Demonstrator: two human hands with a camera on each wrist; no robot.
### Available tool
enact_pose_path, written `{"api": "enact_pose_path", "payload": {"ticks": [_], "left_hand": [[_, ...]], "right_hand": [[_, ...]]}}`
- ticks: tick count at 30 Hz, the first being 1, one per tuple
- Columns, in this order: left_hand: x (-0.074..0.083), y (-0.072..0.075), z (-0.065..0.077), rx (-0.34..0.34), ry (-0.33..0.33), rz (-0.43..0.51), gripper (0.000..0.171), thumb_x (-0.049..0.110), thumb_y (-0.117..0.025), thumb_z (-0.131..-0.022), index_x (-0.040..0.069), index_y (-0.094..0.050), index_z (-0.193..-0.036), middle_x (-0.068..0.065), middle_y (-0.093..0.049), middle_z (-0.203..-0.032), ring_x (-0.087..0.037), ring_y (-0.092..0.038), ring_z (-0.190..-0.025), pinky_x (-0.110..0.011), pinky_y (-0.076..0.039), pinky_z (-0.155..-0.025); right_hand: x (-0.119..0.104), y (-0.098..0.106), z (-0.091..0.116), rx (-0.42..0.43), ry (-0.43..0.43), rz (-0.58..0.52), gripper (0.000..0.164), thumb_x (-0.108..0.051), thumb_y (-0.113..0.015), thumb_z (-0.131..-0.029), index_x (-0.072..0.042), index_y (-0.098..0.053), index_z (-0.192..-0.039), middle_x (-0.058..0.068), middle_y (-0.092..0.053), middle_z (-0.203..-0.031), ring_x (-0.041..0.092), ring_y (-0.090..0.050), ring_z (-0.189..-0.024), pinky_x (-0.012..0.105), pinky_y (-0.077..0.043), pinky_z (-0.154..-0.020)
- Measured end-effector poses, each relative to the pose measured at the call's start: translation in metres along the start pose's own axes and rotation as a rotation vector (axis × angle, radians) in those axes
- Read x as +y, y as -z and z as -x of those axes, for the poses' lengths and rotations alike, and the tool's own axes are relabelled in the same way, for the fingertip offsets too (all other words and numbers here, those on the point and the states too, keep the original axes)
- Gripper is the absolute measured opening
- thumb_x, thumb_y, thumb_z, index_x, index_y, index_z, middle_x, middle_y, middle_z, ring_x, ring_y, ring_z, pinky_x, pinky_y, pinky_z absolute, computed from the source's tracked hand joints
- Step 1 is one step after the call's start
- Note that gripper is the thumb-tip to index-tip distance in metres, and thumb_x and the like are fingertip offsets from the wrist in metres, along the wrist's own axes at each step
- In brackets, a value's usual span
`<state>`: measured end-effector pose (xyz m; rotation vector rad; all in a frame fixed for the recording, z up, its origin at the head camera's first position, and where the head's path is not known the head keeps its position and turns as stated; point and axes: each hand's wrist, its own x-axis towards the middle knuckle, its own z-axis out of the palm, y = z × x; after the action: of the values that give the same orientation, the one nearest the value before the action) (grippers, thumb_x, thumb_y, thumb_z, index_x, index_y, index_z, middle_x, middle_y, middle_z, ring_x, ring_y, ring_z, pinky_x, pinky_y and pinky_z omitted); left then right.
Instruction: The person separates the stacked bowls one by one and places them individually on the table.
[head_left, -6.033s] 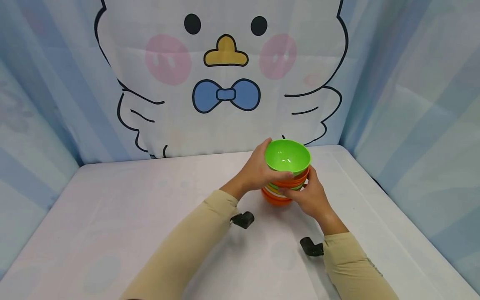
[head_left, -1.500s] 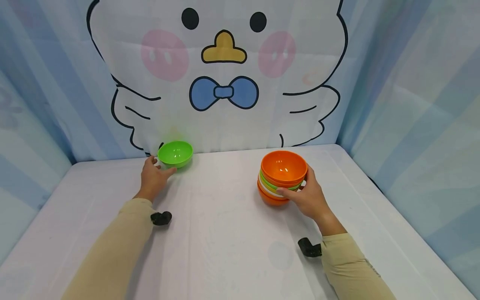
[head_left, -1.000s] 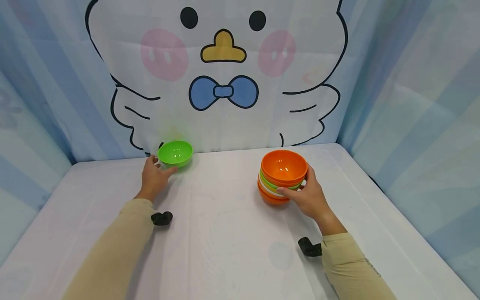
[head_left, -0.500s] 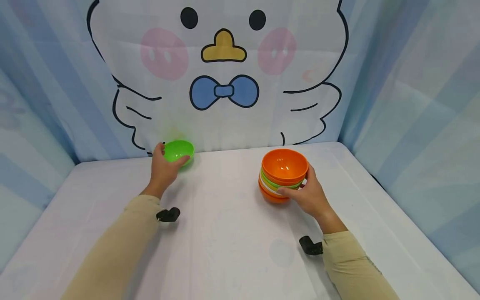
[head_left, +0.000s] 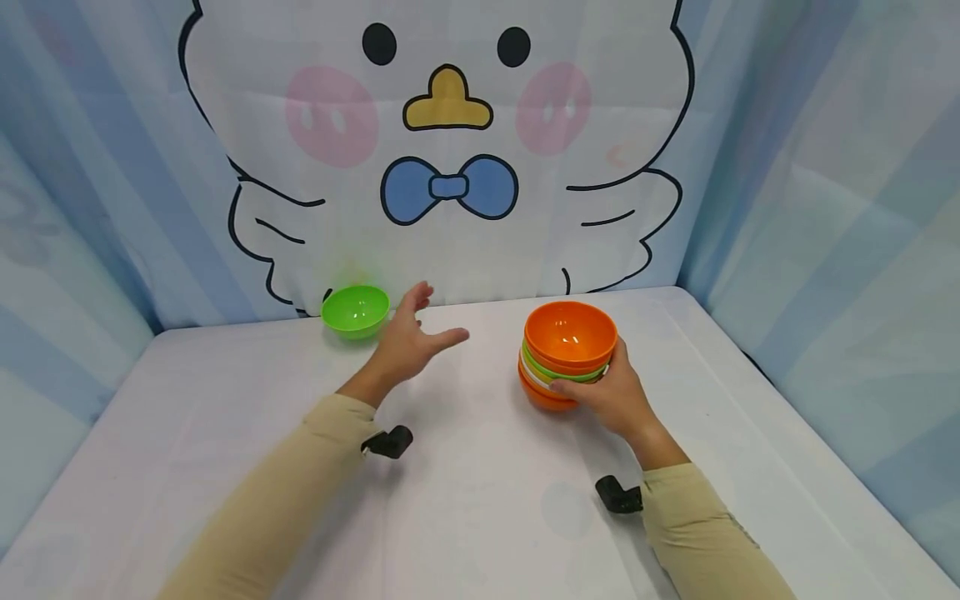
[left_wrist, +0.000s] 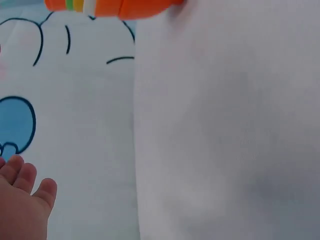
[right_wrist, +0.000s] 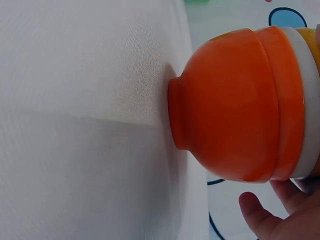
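Observation:
At the back left of the table a bright green bowl (head_left: 356,312) stands upright by itself. My left hand (head_left: 406,342) is in the air just right of it, fingers and thumb spread, holding nothing; the left wrist view shows its fingers (left_wrist: 25,175) at the lower left. On the right stands a stack of nested bowls (head_left: 567,337), orange on top, with green, white, yellow and orange rims below. My right hand (head_left: 618,396) grips the stack's right side, thumb across the front; its far fingers are mostly hidden. The right wrist view shows the stack's orange base (right_wrist: 225,107) on the cloth.
A white cloth covers the table (head_left: 465,500). Behind it hangs a backdrop (head_left: 450,258) with a cartoon bird, and pale blue curtains (head_left: 840,250) close both sides. A black wrist camera (head_left: 390,442) juts from the left sleeve.
The green bowl has gone from the stack's top to the back left. My left hand has let go of it and moved right, toward the stack. My right hand stays on the stack.

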<state>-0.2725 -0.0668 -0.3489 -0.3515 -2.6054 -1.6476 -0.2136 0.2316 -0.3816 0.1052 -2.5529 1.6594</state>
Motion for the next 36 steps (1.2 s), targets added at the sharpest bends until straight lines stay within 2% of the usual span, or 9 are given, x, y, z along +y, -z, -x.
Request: {"api": "enact_pose_path", "payload": {"ticks": [4, 8, 13, 18, 25, 31, 36], "left_hand": [[0.019, -0.019, 0.003, -0.1, -0.052, 0.005, 0.1, 0.033, -0.082, -0.084, 0.008, -0.019, -0.158, -0.01, -0.029, -0.16, -0.027, -0.028, -0.145, -0.045, -0.028, -0.117], [0.034, -0.037, 0.004, -0.172, -0.098, -0.003, 0.1, 0.033, -0.082, -0.084, 0.008, -0.02, -0.158, -0.009, -0.029, -0.161, -0.026, -0.029, -0.144, -0.045, -0.029, -0.116], [0.046, -0.056, 0.002, -0.236, -0.143, -0.003, 0.101, 0.033, -0.082, -0.083, 0.007, -0.02, -0.158, -0.009, -0.028, -0.161, -0.025, -0.029, -0.145, -0.047, -0.033, -0.114], [0.052, -0.073, -0.001, -0.293, -0.154, 0.01, 0.103, 0.033, -0.082, -0.082, 0.006, -0.019, -0.159, -0.009, -0.026, -0.162, -0.026, -0.028, -0.146, -0.048, -0.034, -0.113], [0.054, -0.086, -0.006, -0.309, -0.138, 0.056, 0.107, 0.031, -0.084, -0.08, 0.005, -0.017, -0.159, -0.011, -0.025, -0.162, -0.028, -0.029, -0.145, -0.046, -0.035, -0.112], [0.056, -0.093, -0.008, -0.326, -0.121, 0.113, 0.107, 0.027, -0.084, -0.08, 0.006, -0.014, -0.159, -0.013, -0.027, -0.159, -0.027, -0.038, -0.139, -0.042, -0.04, -0.109], [0.057, -0.099, -0.011, -0.309, -0.091, 0.111, 0.11, 0.031, -0.085, -0.079, 0.008, -0.014, -0.16, -0.01, -0.029, -0.158, -0.026, -0.042, -0.135, -0.042, -0.041, -0.109]], "right_hand": [[0.001, 0.0, 0.0, 0.0, 0.012, 0.008, 0.103, -0.023, -0.086, -0.08, -0.007, -0.016, -0.153, 0.015, -0.04, -0.147, 0.034, -0.04, -0.133, 0.055, -0.033, -0.112], [0.001, -0.001, 0.002, 0.0, 0.014, 0.017, 0.102, -0.024, -0.086, -0.081, -0.007, -0.016, -0.153, 0.015, -0.04, -0.147, 0.034, -0.04, -0.133, 0.055, -0.033, -0.112], [0.001, 0.0, 0.003, -0.001, 0.016, 0.048, 0.102, -0.025, -0.084, -0.082, -0.006, -0.014, -0.154, 0.016, -0.038, -0.148, 0.035, -0.039, -0.134, 0.055, -0.033, -0.112], [0.001, 0.001, 0.004, -0.002, 0.027, 0.064, 0.103, -0.026, -0.083, -0.084, -0.005, -0.013, -0.155, 0.018, -0.036, -0.149, 0.036, -0.039, -0.135, 0.054, -0.035, -0.111], [0.003, 0.0, 0.001, 0.003, 0.022, 0.073, 0.104, -0.03, -0.084, -0.082, -0.006, -0.014, -0.155, 0.015, -0.037, -0.15, 0.034, -0.039, -0.135, 0.054, -0.037, -0.11], [0.005, 0.0, -0.002, 0.005, 0.038, 0.076, 0.105, -0.032, -0.085, -0.081, -0.007, -0.014, -0.154, 0.015, -0.037, -0.15, 0.034, -0.039, -0.134, 0.055, -0.037, -0.11], [0.005, 0.0, -0.001, 0.001, 0.035, 0.066, 0.104, -0.031, -0.085, -0.081, -0.006, -0.015, -0.154, 0.015, -0.039, -0.148, 0.034, -0.04, -0.133, 0.054, -0.038, -0.109]]}}
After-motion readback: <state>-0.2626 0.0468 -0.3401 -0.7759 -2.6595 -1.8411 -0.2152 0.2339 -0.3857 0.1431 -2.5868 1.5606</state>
